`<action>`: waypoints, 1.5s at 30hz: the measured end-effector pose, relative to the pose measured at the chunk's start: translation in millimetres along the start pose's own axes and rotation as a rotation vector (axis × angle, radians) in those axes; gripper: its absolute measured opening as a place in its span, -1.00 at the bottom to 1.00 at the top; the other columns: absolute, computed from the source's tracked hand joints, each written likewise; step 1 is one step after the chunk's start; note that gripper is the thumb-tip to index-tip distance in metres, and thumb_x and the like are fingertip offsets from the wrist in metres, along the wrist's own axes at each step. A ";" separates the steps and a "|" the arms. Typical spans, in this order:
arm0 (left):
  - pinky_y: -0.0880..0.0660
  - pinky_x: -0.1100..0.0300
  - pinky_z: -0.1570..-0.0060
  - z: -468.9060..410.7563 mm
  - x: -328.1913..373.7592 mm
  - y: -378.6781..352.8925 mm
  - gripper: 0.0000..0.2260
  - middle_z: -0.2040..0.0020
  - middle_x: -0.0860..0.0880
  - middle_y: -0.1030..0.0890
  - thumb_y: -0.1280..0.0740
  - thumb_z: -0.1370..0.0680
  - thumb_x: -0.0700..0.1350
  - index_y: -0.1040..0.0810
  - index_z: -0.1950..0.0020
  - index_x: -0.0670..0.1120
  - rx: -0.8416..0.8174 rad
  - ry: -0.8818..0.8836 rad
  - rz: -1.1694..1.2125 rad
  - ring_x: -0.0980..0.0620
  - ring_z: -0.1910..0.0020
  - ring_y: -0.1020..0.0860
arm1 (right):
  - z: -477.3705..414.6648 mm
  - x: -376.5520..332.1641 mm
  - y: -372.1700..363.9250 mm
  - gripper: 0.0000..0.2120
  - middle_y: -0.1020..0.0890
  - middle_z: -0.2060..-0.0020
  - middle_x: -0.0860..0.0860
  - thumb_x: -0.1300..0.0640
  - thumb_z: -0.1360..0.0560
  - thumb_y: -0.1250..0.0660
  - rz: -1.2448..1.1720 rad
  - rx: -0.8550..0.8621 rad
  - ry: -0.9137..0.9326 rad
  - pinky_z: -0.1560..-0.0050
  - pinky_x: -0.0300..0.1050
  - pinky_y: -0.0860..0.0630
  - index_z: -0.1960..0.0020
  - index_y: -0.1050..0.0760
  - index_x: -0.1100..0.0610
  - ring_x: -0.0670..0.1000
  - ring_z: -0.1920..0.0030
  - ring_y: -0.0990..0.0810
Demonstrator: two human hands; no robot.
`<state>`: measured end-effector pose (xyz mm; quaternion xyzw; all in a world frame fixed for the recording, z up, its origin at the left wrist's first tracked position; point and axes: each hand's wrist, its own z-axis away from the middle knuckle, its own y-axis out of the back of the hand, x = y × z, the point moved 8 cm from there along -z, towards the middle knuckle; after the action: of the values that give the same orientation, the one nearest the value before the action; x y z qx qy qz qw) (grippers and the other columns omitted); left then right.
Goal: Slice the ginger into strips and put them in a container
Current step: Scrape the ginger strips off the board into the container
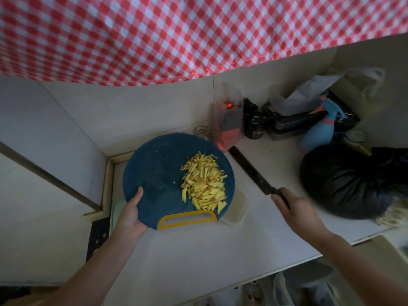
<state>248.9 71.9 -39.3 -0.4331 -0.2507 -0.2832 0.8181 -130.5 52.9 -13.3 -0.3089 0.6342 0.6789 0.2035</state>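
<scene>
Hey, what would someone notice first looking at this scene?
The yellow ginger strips piled on the right half of the blue board, which the left hand holds by its near edge. Right of it, the right hand grips a dark knife. A red checked cloth hangs across the top.

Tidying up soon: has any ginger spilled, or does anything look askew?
No spill shows. The left hand holds the cutting board by its edge, ginger strips heaped toward its right side, which overlaps the container.

Counter [198,250] free nearside (black bag [344,180] right)
</scene>
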 end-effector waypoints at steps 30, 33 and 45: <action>-0.63 0.02 0.17 -4.2 -12.0 -2.6 -0.67 -0.16 -0.09 -0.63 -0.16 -0.61 0.05 -0.66 -0.11 -0.06 -0.058 -0.002 0.020 -0.04 -0.02 -0.65 | 12.6 -23.2 -67.7 -0.56 -0.46 0.39 -0.07 -0.27 -0.55 0.06 0.163 -0.286 0.200 0.35 -0.13 -0.36 -0.09 -0.42 0.00 -0.06 0.44 -0.41; -0.62 0.01 0.07 -5.6 -11.6 -6.4 -0.61 -0.15 -0.08 -0.63 -0.12 -0.63 0.06 -0.72 0.02 -0.04 -0.074 -0.001 -0.007 -0.04 -0.05 -0.64 | 8.7 -17.6 -64.4 -0.53 -0.48 0.38 -0.05 -0.28 -0.54 0.08 0.189 -0.281 0.204 0.37 -0.19 -0.33 -0.11 -0.42 0.00 -0.05 0.44 -0.41; -0.60 -0.06 0.07 -9.4 -4.4 6.8 -0.60 -0.18 -0.09 -0.62 -0.09 -0.66 0.03 -0.70 -0.03 -0.06 -0.088 -0.016 0.014 -0.07 -0.07 -0.63 | 4.5 2.7 -60.7 -0.58 -0.52 0.34 -0.02 -0.24 -0.55 0.00 0.160 -0.305 0.188 0.33 -0.21 -0.37 -0.11 -0.45 0.00 -0.05 0.40 -0.45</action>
<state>251.9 68.1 -50.7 -0.4726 -0.2416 -0.2846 0.7983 -92.6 63.8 -59.8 -0.3467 0.5629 0.7493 0.0395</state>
